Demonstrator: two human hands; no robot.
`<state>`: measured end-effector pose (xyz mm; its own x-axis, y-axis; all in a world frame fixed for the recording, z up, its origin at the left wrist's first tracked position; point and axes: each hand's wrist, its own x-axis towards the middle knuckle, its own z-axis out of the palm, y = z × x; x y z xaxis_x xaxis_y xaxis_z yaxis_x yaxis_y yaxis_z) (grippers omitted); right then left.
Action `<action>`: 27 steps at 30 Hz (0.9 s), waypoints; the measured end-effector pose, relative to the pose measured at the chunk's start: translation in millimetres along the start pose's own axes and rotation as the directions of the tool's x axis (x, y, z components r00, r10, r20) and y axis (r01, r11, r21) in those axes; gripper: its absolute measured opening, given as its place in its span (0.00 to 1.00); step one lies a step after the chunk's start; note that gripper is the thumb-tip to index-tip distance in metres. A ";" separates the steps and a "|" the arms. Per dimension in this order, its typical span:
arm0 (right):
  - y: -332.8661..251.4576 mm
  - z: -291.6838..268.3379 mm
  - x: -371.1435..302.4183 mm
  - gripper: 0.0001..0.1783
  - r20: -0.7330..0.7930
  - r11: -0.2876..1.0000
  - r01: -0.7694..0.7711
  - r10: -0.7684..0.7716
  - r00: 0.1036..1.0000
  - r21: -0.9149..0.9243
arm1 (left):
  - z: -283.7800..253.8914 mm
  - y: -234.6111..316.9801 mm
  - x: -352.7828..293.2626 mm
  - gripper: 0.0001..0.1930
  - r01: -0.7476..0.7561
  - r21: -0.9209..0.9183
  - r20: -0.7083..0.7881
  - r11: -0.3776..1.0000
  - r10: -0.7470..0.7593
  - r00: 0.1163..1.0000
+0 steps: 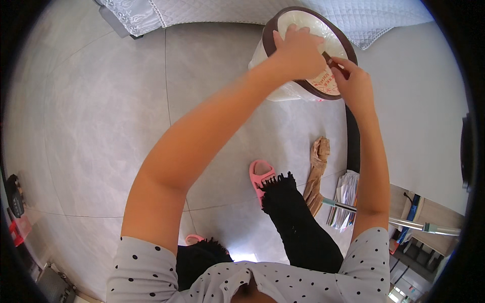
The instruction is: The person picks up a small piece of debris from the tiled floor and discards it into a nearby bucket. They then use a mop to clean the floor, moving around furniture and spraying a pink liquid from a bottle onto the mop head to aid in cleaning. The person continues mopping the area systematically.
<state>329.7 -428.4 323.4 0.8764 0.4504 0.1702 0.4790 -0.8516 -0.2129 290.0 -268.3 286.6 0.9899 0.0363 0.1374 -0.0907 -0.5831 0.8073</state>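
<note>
A round waste bin with a dark brown rim (348, 44) stands at the far right, lined with a whitish plastic bag (331, 36) that also hangs over its outside. Red print shows on the bag near the right side of the mouth. My left hand (299, 53) reaches over the opening with its fingers spread, and I see nothing held in it. Beside it, my right hand (353, 83) pinches a small brown strip (331, 60) between thumb and fingers, above the right part of the mouth. Whether that strip joins the bin is unclear.
A white quilted cover (212, 11) hangs behind the bin, and a pale panel (419, 101) stands to its right. Crumpled brown paper (317, 161), a stack of papers (344, 194) and a metal pole (399, 222) are near my right leg. Pink sandals (260, 174) are on my feet.
</note>
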 end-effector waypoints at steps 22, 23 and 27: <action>-125.3 132.0 -109.3 0.13 0.709 0.690 -0.447 -0.136 0.692 0.569 | -36.1 -259.0 -209.2 0.25 0.368 0.425 -0.310 0.827 -0.249 0.918; -116.9 183.4 -128.2 0.12 0.655 0.762 -0.315 -0.183 0.734 0.566 | -24.2 -257.7 -223.6 0.26 0.392 0.488 -0.237 0.780 -0.313 0.920; -173.2 262.5 -131.8 0.14 0.875 0.473 -0.753 -0.083 0.478 0.457 | -12.8 -279.0 -249.6 0.25 0.413 0.548 -0.278 0.728 -0.306 0.910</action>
<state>144.1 -269.8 85.3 0.4216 0.5207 -0.7424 -0.4111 -0.6200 -0.6683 66.8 -104.3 34.4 0.8984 0.4377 0.0374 0.4023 -0.8540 0.3299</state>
